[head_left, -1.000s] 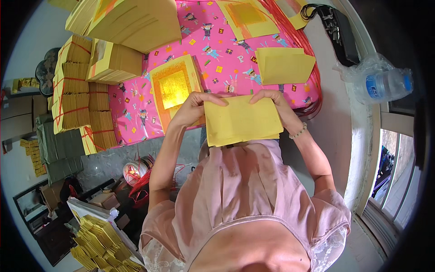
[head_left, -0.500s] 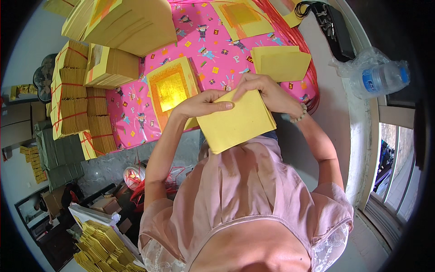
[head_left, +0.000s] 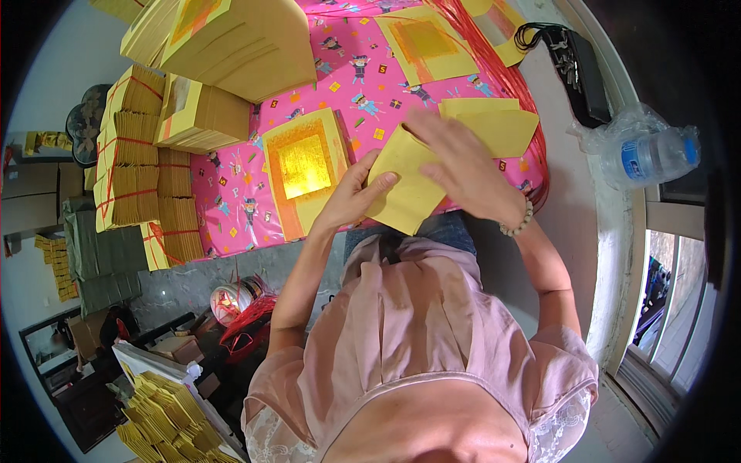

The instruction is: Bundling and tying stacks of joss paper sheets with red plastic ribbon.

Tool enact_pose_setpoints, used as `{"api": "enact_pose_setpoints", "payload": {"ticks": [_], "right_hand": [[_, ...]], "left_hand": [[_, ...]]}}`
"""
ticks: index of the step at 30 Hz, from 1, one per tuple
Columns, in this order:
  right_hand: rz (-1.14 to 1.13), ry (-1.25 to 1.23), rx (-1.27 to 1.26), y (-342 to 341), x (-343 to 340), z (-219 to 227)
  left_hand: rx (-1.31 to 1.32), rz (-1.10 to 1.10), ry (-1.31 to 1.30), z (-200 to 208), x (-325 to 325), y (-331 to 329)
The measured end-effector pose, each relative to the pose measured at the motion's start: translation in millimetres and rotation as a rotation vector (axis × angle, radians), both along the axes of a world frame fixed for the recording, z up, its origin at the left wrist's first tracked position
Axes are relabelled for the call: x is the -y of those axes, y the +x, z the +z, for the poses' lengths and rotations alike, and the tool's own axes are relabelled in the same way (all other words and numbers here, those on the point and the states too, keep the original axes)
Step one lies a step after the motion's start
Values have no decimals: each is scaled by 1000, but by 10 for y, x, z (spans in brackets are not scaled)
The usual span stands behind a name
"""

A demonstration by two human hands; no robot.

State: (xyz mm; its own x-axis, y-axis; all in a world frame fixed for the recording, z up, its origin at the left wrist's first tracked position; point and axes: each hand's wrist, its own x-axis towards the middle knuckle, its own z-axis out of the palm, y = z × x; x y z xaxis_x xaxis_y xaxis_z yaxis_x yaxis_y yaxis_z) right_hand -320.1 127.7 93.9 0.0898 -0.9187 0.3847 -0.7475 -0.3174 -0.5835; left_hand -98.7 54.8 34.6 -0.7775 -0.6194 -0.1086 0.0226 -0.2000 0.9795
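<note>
My left hand point(head_left: 351, 197) is closed on the left edge of a folded piece of yellow paper point(head_left: 401, 193), thumb on top, in front of the table's near edge. My right hand point(head_left: 478, 170), slightly blurred, lies over the paper's right side with its fingers stretched out. To the left, a stack of yellow paper sheets with a gold foil square and orange border point(head_left: 305, 166) rests on the table. Folded yellow papers point(head_left: 498, 131) lie just beyond my right hand. Farther back is a yellow sheet with an orange square point(head_left: 423, 46).
The table has a pink patterned cover point(head_left: 355, 96). Tall yellow paper stacks point(head_left: 247, 58) and bundles tied with red string point(head_left: 127, 166) stand at left. Red strands point(head_left: 513, 92) hang along the right edge. A plastic bottle point(head_left: 652, 160) and a black bag point(head_left: 583, 81) lie at right.
My right hand has gone from pinching the paper's far edge to lying stretched over it. The paper is now turned and looks narrower, still in my left hand.
</note>
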Motion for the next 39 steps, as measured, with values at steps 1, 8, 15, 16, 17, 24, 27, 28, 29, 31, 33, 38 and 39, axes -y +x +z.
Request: {"api": "enact_pose_setpoints", "payload": {"ticks": [1, 8, 15, 16, 17, 24, 27, 28, 29, 31, 33, 38, 39], "right_hand": [[60, 63, -74, 20, -8, 17], [71, 149, -36, 17, -6, 27], [-2, 149, 519, 107, -128, -130], [-8, 181, 654, 178, -138, -182], [-18, 217, 787, 245, -143, -231], [-264, 72, 883, 602, -102, -443], [-277, 60, 790, 590, -102, -443], [-284, 38, 717, 590, -97, -439], [-285, 38, 716, 588, -102, -428], [-277, 56, 755, 597, -113, -402], [-254, 32, 751, 592, -90, -380], [-257, 32, 709, 558, -131, -334], [-258, 83, 719, 536, -133, -338]], "left_hand": [[15, -3, 3, -3, -8, 6], [-37, 81, -27, -71, -17, 63], [-127, 238, 8, -100, -66, 48], [-134, 233, 4, -101, -76, 34], [-171, 251, 20, -102, -94, 15], [-227, 363, 98, -97, -287, -133], [-244, 394, 93, -91, -348, -163], [-253, 390, 85, -87, -360, -166], [-261, 402, 67, -81, -371, -169], [-267, 416, 50, -69, -395, -186], [-297, 468, 69, -56, -423, -229], [-279, 505, 91, -19, -444, -246], [-274, 512, 122, -15, -445, -249]]}}
